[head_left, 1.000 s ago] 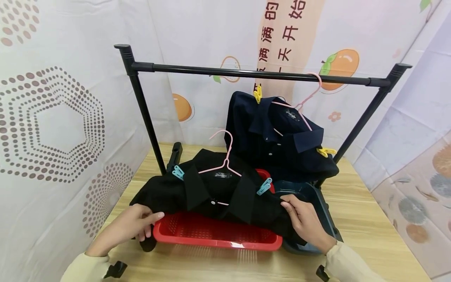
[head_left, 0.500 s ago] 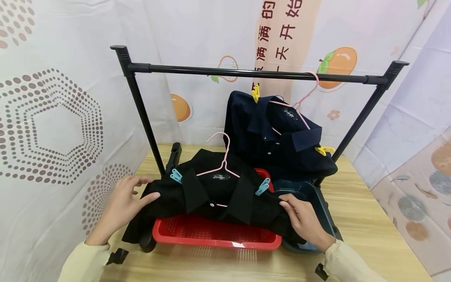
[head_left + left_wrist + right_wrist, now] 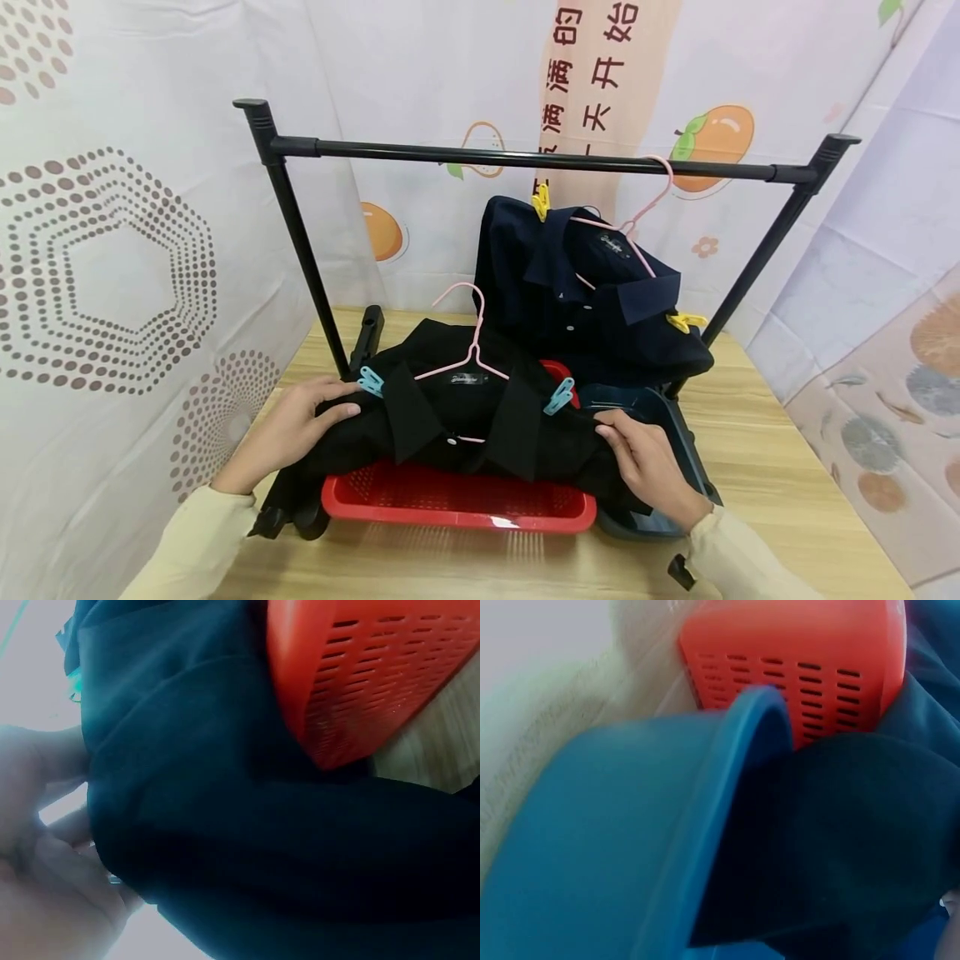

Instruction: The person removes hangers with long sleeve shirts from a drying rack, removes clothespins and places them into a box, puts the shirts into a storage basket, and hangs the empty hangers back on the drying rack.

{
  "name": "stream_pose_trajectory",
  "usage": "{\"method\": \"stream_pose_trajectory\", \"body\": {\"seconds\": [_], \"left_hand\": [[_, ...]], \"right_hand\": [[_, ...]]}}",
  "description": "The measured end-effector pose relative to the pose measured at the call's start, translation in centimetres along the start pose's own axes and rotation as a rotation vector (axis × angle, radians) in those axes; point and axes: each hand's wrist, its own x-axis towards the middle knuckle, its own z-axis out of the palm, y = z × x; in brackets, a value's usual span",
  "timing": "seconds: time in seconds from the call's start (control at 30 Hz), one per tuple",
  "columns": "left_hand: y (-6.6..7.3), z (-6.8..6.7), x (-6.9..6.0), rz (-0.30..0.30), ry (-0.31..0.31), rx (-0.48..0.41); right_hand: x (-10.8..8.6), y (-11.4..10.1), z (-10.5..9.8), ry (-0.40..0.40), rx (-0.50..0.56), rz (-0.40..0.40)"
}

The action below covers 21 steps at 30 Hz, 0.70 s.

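A black collared shirt (image 3: 573,446) lies across a red basket (image 3: 450,517) in the head view, with a pink hanger (image 3: 477,329) inside its neck. One light-blue clothespin (image 3: 371,382) is on its left shoulder area, another light-blue clothespin (image 3: 559,396) on the right. My left hand (image 3: 296,425) grips the shirt's left edge beside the clip, thumb in front; in the left wrist view, fingers (image 3: 64,757) meet the dark cloth and some are hidden behind it. My right hand (image 3: 652,467) pinches the right sleeve's upper edge; the right wrist view barely catches it.
A black clothes rack (image 3: 465,156) spans the table. From its bar hangs a navy shirt (image 3: 517,275) on a pink hanger (image 3: 651,200), with yellow clothespins (image 3: 541,202) at its shoulders. A dark-blue basin (image 3: 678,433) stands right of the basket. Patterned cloth (image 3: 420,75) hangs behind.
My left hand lets go of the left sleeve's lower part, lifts, and takes hold higher, close to the blue clothespin. The right hand keeps its pinch in place.
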Motion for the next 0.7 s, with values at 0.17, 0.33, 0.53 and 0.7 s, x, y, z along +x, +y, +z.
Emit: {"method": "stream_pose_trajectory", "body": {"seconds": [0.17,0.33,0.53,0.7], "left_hand": [[0.27,0.20,0.35,0.047,0.029,-0.010],[0.15,0.14,0.28,0.045,0.020,-0.030],[-0.33,-0.05,0.55,0.095,-0.016,-0.080],[-0.63,-0.27,0.94,0.151,-0.065,-0.125]], "right_hand": [[0.36,0.30,-0.09,0.023,-0.023,-0.039],[0.23,0.40,-0.07,0.035,-0.043,-0.069],[0.37,0.63,-0.25,0.026,-0.071,-0.072],[0.32,0.72,-0.56,-0.029,-0.094,-0.048]]}}
